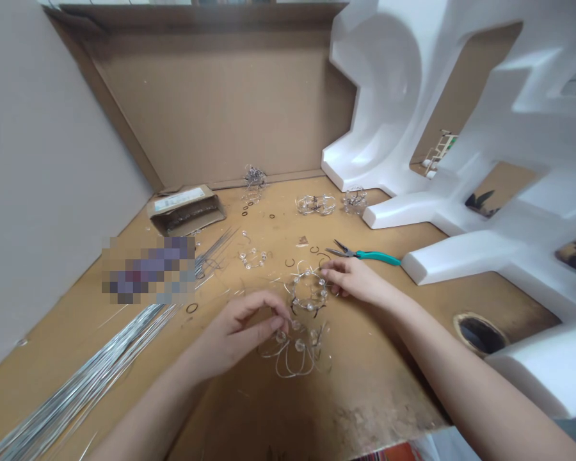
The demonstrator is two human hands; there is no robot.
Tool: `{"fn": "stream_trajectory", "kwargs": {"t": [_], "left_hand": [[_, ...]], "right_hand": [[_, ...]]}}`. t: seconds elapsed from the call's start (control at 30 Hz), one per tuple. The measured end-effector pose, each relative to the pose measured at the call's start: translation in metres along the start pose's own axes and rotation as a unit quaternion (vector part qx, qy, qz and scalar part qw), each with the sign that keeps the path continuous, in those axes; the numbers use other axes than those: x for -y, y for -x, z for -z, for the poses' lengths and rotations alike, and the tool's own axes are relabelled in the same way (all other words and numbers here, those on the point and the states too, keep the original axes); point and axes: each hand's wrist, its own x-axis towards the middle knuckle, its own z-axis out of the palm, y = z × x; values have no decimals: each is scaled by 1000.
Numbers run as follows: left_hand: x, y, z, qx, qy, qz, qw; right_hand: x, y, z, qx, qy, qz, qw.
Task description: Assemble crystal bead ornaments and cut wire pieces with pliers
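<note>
Reaching in from the lower left, the left hand [256, 326] had its thumb and index finger bent toward each other at the lower beaded wire piece [300, 346]; it could not be told if they pinched it. The right hand [343, 278] came from the other side, and its fingertips were at the right edge of the beaded wire ring [310, 307], but whether they were closed on the wire was not clear. The two hands were apart from each other. This ring lay on the counter [365, 397], between the hands, with clear beads around it and wire ends pointing outward. The lower piece, with its wide wire loops, was just beside it, on the side nearer to the person

Beyond the right hand were the pliers [379, 258], with teal handles and with their jaws a little open. A smaller circle of beads [248, 264] lay to the left of the ring, and farther left there was a long bundle of wires [110, 352]. Behind it stood a small cardboard box [189, 218], open at the front. Near the cardboard wall [221, 102] were three wire clusters [315, 205], and white foam [441, 256] occupied the right side
</note>
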Motion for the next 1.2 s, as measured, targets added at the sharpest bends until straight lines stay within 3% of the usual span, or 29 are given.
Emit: {"fn": "stream_trajectory", "kwargs": {"t": [0.17,0.43,0.63,0.87,1.2], "left_hand": [[2,-3,-6,-36,82,70,994],[2,-9,-10,-85,91,89,988],[6,-8,-4,-89,88,83,989],[16,-11,0,-136,86,43,986],[11,-10,-1,-177,-29,-8,984]], "right_hand": [[10,4,-4,-20,-14,42,999],[29,19,-14,-38,-29,183,982],[36,25,-17,-11,-46,204,978],[45,33,-16,3,-33,216,976],[44,35,-17,24,-32,186,982]]}}
